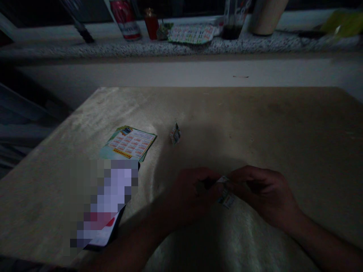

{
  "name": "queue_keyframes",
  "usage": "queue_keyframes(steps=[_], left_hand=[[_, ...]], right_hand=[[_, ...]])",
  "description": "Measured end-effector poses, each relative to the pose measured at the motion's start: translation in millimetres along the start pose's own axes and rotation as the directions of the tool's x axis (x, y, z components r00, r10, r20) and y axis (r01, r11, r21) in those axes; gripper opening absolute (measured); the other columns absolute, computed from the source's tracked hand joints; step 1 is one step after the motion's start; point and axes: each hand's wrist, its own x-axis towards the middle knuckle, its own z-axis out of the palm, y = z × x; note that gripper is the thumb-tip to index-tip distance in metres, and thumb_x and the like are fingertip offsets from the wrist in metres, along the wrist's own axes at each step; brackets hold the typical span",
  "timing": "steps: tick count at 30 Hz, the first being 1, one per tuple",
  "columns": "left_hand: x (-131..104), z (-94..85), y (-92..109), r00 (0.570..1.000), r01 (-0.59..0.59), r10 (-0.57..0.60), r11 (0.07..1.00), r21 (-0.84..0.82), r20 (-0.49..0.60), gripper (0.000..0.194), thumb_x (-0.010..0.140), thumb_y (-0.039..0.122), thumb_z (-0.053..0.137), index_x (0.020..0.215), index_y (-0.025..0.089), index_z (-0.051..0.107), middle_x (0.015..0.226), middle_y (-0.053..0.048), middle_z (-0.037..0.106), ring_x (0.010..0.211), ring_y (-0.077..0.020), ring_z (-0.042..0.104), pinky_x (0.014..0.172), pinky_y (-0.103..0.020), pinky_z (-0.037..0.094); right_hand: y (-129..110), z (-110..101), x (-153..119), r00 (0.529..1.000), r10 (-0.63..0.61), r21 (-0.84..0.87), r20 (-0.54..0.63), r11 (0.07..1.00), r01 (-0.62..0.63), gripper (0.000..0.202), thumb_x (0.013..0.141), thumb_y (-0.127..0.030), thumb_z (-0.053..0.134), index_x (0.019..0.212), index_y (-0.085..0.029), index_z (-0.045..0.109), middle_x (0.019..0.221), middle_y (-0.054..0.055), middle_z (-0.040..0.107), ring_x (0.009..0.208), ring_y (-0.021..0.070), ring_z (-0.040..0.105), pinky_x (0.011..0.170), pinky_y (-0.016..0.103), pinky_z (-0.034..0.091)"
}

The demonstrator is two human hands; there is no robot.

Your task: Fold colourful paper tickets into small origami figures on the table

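Head view: right of the phone (pixel 107 206), the left hand (pixel 195 194) and right hand (pixel 268 194) pinched a small printed paper (pixel 227 199); uneven tugging risked tearing it.

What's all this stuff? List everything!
Table: one, beige, middle
Card stack: one, mostly white, table's left
Phone: one, dark rim, nearer than cards
Folded paper: one, multicoloured, right of cards
Held paper: one, multicoloured, over table
Windowsill: one, speckled grey, behind table
Can: one, mostly red, sill
Bottle: one, red, sill
Patterned thing: one, multicoloured, sill
Clear cup: one, dark inside, sill
Cylinder: one, beige, sill
Unclear thing: one, yellow, sill's right
Left hand: one, dim, holding paper
Right hand: one, dim, holding paper
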Motion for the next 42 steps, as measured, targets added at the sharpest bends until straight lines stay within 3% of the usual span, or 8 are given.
queue_keyframes(steps=[4, 15, 21, 25, 28, 32, 35, 42], left_hand=[[-0.7, 0.5, 0.2, 0.998, 0.043, -0.042, 0.999, 0.008, -0.041, 0.011, 0.088, 0.025, 0.070, 0.092, 0.016, 0.076, 0.083, -0.002, 0.076, 0.077, -0.0138, 0.068, 0.070, -0.022, 0.049], [-0.6, -1.8, -3.2, 0.996, 0.050, -0.043, 0.994, -0.098, 0.077, 0.014, 0.086, 0.020, 0.068, 0.073, 0.013, 0.070, 0.062, 0.004, 0.055, 0.059, -0.0086, 0.046, 0.056, -0.021, 0.035], [2.5, -1.2, -8.9, 0.984, 0.161, -0.172, 0.969, 0.185, 0.045, 0.018, 0.090, 0.034, 0.066, 0.085, 0.017, 0.072, 0.073, 0.000, 0.067, 0.066, -0.0140, 0.060, 0.057, -0.023, 0.038], [0.6, -1.4, -3.9, 0.985, 0.166, -0.148, 0.740, 0.651, -0.083, 0.030, 0.094, 0.047, 0.058, 0.094, 0.019, 0.069, 0.076, -0.004, 0.071, 0.066, -0.0204, 0.064, 0.057, -0.028, 0.035], [-4.7, -7.2, 2.9, 0.979, 0.183, -0.174, 0.528, 0.830, -0.105, 0.036, 0.098, 0.049, 0.049, 0.095, 0.017, 0.066, 0.075, -0.008, 0.070, 0.066, -0.0249, 0.065, 0.057, -0.032, 0.036], [-10.7, -19.9, 3.8, 0.998, -0.068, 0.034, 0.591, 0.804, 0.059, 0.013, 0.093, 0.033, 0.062, 0.099, 0.021, 0.065, 0.095, -0.006, 0.070, 0.086, -0.0239, 0.065, 0.075, -0.035, 0.046], [-9.6, -25.0, -0.4, 0.956, -0.288, 0.150, 0.659, 0.695, 0.254, 0.020, 0.086, 0.023, 0.072, 0.105, 0.022, 0.065, 0.106, -0.004, 0.067, 0.099, -0.0221, 0.062, 0.089, -0.035, 0.048], [-1.4, -22.7, -7.4, 0.946, -0.294, 0.104, 0.679, 0.673, 0.308, 0.014, 0.089, 0.026, 0.072, 0.102, 0.020, 0.071, 0.107, -0.005, 0.068, 0.101, -0.0226, 0.060, 0.089, -0.036, 0.049]], right_hand=[[0.6, -1.7, -0.1, 1.000, -0.004, 0.010, -0.027, 1.000, 0.004, 0.008, 0.081, -0.016, 0.078, 0.078, -0.021, 0.074, 0.067, -0.002, 0.074, 0.057, 0.0092, 0.070, 0.052, 0.013, 0.054], [6.0, -3.7, -6.2, 0.987, -0.024, -0.152, 0.159, 0.987, 0.049, 0.014, 0.091, -0.024, 0.068, 0.079, -0.021, 0.075, 0.066, 0.001, 0.073, 0.056, 0.0130, 0.064, 0.048, 0.023, 0.046], [12.7, -5.3, 4.3, 0.970, 0.065, -0.238, 0.234, 0.971, -0.008, 0.015, 0.093, -0.030, 0.067, 0.087, -0.020, 0.076, 0.076, 0.003, 0.075, 0.064, 0.0159, 0.067, 0.054, 0.026, 0.049], [19.5, -11.5, 9.7, 0.969, -0.068, -0.391, 0.238, 0.906, 0.160, 0.013, 0.092, -0.022, 0.067, 0.103, -0.020, 0.074, 0.090, 0.005, 0.075, 0.081, 0.0186, 0.069, 0.070, 0.031, 0.054], [19.9, -16.9, 9.9, 0.939, -0.188, -0.462, 0.287, 0.832, 0.308, 0.017, 0.091, -0.019, 0.069, 0.108, -0.018, 0.071, 0.092, 0.006, 0.073, 0.086, 0.0204, 0.067, 0.076, 0.035, 0.053], [15.9, -18.5, 8.1, 0.860, -0.225, -0.457, 0.457, 0.771, 0.445, 0.007, 0.093, -0.022, 0.070, 0.099, -0.021, 0.073, 0.092, 0.005, 0.074, 0.087, 0.0205, 0.065, 0.081, 0.038, 0.050], [14.3, -17.0, 7.3, 0.825, -0.235, -0.460, 0.514, 0.736, 0.496, 0.007, 0.095, -0.025, 0.068, 0.095, -0.023, 0.074, 0.094, 0.003, 0.074, 0.089, 0.0197, 0.064, 0.084, 0.038, 0.047], [19.8, -20.0, 6.8, 0.815, -0.249, -0.517, 0.523, 0.668, 0.536, 0.010, 0.098, -0.026, 0.063, 0.100, -0.023, 0.073, 0.101, 0.001, 0.074, 0.094, 0.0192, 0.063, 0.088, 0.037, 0.044]])
